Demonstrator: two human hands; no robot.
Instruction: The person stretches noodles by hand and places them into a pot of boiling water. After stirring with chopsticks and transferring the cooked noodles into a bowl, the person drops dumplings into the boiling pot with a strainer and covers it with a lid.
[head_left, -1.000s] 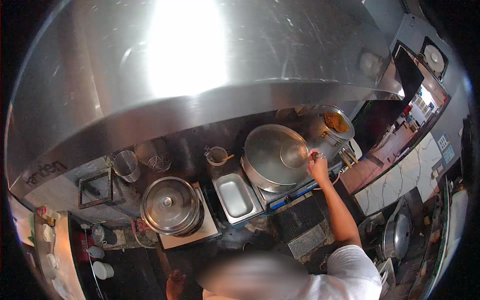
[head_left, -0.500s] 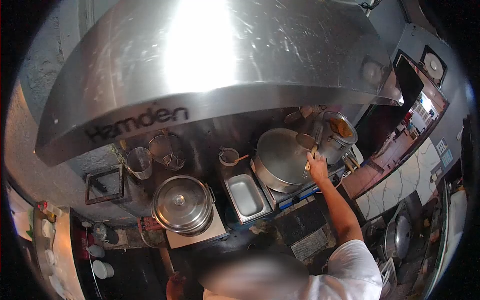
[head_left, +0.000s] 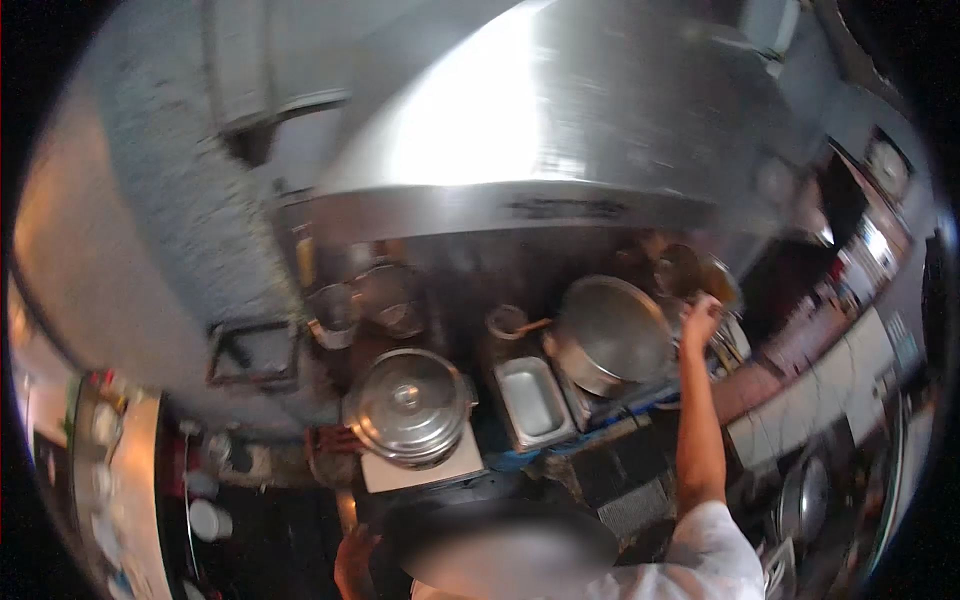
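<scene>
My right hand (head_left: pixel 703 312) is closed on the handle of a round skimmer (head_left: pixel 678 268), blurred by motion, beside the right rim of a large steel pot (head_left: pixel 612 335) of cloudy liquid. The skimmer's head is over the near side of a smaller pot (head_left: pixel 735 283) at the back right. My left hand (head_left: pixel 357 552) is low at the bottom left, by the end of a long thin brownish thing (head_left: pixel 346 510); its fingers are too blurred to make out.
A lidded pot (head_left: pixel 410 405) stands on the left. Between the pots are a rectangular steel pan (head_left: pixel 535 402) and a small container (head_left: pixel 507 322) with a wooden-handled utensil. The steel hood (head_left: pixel 600 110) hangs above. Wire strainers (head_left: pixel 390 298) hang at the back wall.
The view has swung left, shifting the scene to the right. My right hand has moved the skimmer from over the large pot towards the smaller pot behind it.
</scene>
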